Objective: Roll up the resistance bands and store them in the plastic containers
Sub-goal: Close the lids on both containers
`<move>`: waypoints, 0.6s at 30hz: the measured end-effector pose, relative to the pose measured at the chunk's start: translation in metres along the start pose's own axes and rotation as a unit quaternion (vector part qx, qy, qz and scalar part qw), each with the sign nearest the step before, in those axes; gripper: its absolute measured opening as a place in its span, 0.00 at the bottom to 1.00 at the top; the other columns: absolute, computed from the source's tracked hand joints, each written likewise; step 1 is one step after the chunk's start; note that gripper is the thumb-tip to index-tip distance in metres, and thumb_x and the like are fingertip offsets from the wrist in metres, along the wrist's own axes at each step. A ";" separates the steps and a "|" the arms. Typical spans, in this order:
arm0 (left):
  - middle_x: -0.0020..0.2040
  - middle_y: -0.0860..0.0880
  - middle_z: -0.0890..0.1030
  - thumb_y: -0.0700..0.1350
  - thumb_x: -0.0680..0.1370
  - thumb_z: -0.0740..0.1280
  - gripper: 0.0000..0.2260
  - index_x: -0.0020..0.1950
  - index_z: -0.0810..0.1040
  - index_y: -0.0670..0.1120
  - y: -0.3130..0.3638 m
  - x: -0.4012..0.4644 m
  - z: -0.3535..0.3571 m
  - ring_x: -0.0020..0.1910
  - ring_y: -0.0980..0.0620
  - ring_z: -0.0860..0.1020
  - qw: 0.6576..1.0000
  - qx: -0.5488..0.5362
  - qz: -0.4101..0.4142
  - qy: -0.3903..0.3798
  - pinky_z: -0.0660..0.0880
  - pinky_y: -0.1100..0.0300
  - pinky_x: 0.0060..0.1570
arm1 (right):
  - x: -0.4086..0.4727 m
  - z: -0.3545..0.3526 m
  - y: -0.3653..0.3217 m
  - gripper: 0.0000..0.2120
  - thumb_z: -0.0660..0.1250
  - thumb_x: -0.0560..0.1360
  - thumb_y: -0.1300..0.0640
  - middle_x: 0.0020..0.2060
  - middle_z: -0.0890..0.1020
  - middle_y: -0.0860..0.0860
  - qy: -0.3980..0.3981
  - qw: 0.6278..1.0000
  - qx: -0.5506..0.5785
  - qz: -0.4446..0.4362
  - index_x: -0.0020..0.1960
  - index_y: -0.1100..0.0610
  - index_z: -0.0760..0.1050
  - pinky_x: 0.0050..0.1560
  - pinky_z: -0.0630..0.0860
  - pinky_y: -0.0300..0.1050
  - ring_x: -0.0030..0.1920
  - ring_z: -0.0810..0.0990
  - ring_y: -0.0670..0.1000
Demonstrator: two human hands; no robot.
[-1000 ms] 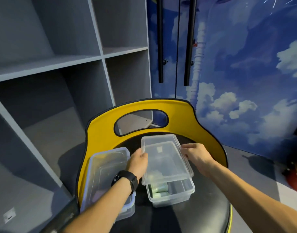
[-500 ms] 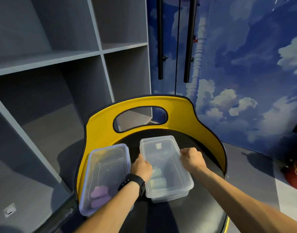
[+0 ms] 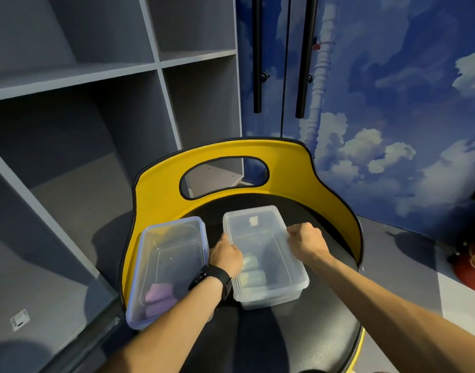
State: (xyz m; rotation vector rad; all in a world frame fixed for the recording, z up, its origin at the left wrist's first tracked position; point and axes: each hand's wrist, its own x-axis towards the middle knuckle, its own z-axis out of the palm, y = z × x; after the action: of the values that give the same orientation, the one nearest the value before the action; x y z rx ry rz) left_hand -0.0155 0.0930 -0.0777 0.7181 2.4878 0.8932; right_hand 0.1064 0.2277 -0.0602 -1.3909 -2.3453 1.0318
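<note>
Head view: looking down at a chair seat (image 3: 298,327) with two plastic boxes on it; every place below is given from the clear container.
Clear container (image 3: 268,267): sits on the black seat, lengthwise away from the person, its lid (image 3: 260,238) lying flat on top.
Green bands (image 3: 251,275): pale green rolls seen through the lid, inside the clear container at its near end.
Left hand (image 3: 225,255): at the clear container's left edge, fingers curled over the lid rim, so this grip is closed on the lid; a black watch (image 3: 213,279) on the wrist.
Right hand (image 3: 307,240): at the clear container's right edge, fingers curled down over the lid rim, this grip closed on the lid too.
Blue-rimmed container (image 3: 169,267): just left of the clear container, lidded, its far end leaning on the chair back.
Purple bands (image 3: 161,294): rolled, inside the blue-rimmed container at its near end.
Chair back (image 3: 292,168): yellow with a black-edged cutout, curving round behind the clear container.
Shelving (image 3: 96,109): grey compartments, left of and beyond the clear container.
Cabinet doors (image 3: 392,103): sky-and-cloud print with two black bar handles (image 3: 257,55), behind and to the right of the clear container.
</note>
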 end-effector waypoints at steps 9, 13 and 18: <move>0.60 0.44 0.79 0.41 0.79 0.55 0.15 0.63 0.75 0.46 -0.001 0.003 -0.004 0.58 0.41 0.77 0.997 -0.057 -0.042 -0.016 0.75 0.47 0.59 | -0.003 0.001 -0.002 0.15 0.56 0.73 0.67 0.46 0.83 0.60 -0.009 1.000 -0.008 -0.005 0.47 0.60 0.81 0.40 0.72 0.45 0.43 0.79 0.61; 0.56 0.46 0.81 0.39 0.79 0.57 0.15 0.60 0.78 0.49 -0.006 0.004 -0.001 0.53 0.44 0.79 0.989 -0.135 -0.057 -0.007 0.78 0.45 0.56 | -0.004 0.003 -0.001 0.12 0.56 0.75 0.65 0.43 0.80 0.57 -0.006 0.999 -0.027 -0.020 0.47 0.59 0.78 0.40 0.70 0.44 0.41 0.75 0.60; 0.52 0.48 0.83 0.38 0.77 0.58 0.14 0.56 0.80 0.50 -0.007 0.005 0.002 0.51 0.45 0.80 0.985 -0.162 -0.059 0.002 0.79 0.46 0.55 | -0.006 0.005 0.003 0.14 0.55 0.77 0.64 0.46 0.81 0.58 -0.007 1.000 -0.022 -0.020 0.51 0.56 0.79 0.38 0.68 0.43 0.41 0.73 0.57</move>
State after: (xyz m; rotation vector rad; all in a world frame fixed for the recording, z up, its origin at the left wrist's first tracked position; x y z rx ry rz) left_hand -0.0211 0.0922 -0.0847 0.4550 2.2820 1.2139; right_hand 0.1092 0.2209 -0.0654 -1.3493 -2.4095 0.9889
